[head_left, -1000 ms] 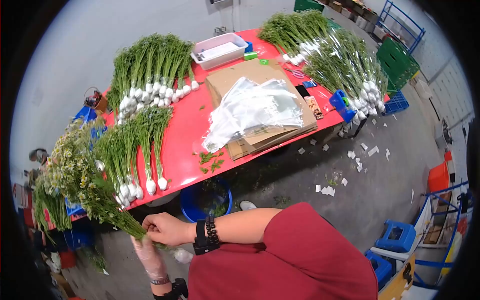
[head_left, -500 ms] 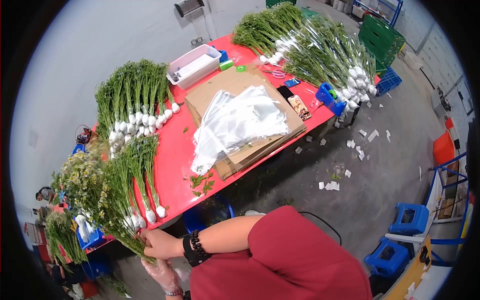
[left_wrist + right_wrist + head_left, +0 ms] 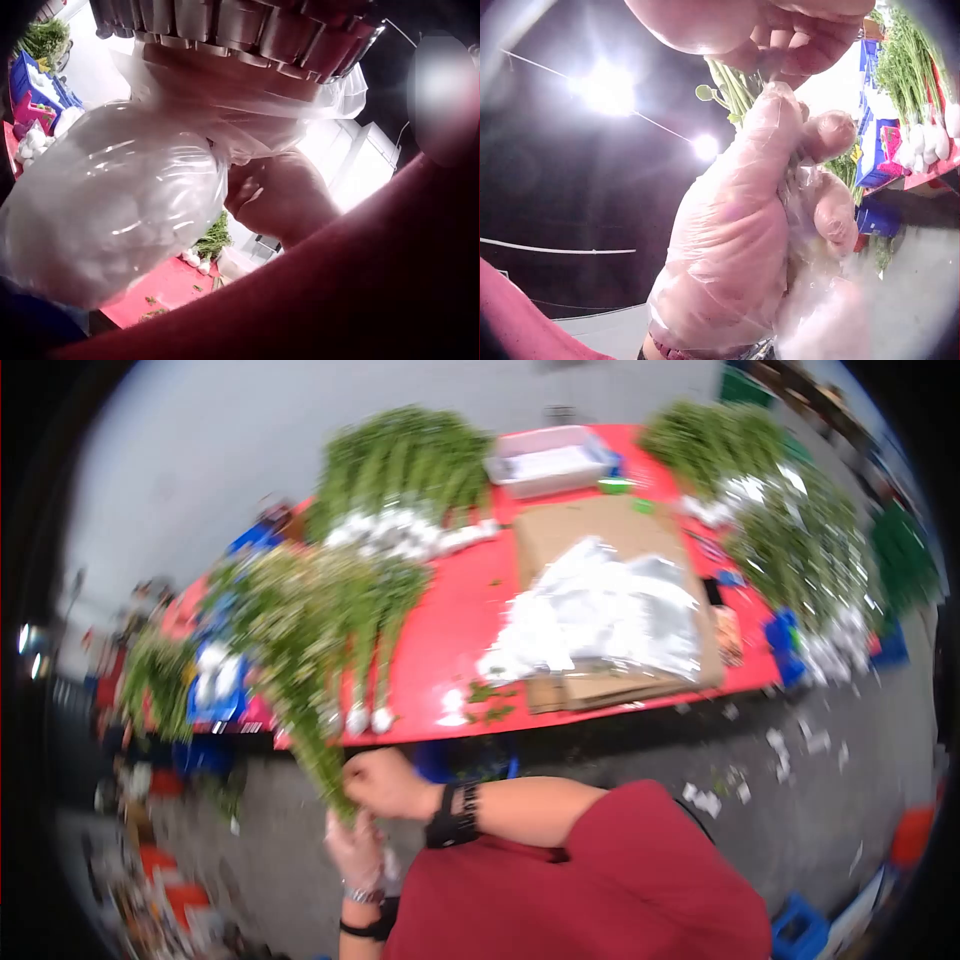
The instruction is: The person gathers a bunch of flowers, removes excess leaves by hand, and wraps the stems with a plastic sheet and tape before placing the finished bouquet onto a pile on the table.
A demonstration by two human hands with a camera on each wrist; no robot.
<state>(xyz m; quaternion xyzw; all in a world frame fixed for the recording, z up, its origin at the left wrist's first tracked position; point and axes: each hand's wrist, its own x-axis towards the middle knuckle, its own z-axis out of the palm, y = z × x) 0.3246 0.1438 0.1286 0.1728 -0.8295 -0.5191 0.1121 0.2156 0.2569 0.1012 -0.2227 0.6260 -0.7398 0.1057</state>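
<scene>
I have a flowering bunch [image 3: 295, 660] in both hands, off the near edge of the surface [image 3: 440, 700] towards its left corner, blossoms up and leaning over that edge, stems slanting down to me. My right hand [image 3: 390, 784] is closed in on the stems from above, fingers curled against them. My left hand [image 3: 355, 850], in a clear thin glove, is just below, thumb and fingers bent round the lower stems, neither spread nor flat. A bulging white bundle in clear film [image 3: 112, 202] sits right beside that left hand; I'd take it for this bunch's foot, though I cannot tell how firmly it is fastened.

As for how far along things are, plenty looks done: green bunches [image 3: 400, 480] with white-wrapped ends lie in a row by the far left edge, a shorter row [image 3: 390, 610] is nearer the left corner, and more plastic-sleeved bunches [image 3: 800, 550] fill the right end. The one in my hands has yet to be laid down, and I see no sleeve round its blossoms. A spread of clear sleeves [image 3: 600, 615] rests on the cardboard [image 3: 600, 520] in the middle; how many bunches remain, I cannot tell.
</scene>
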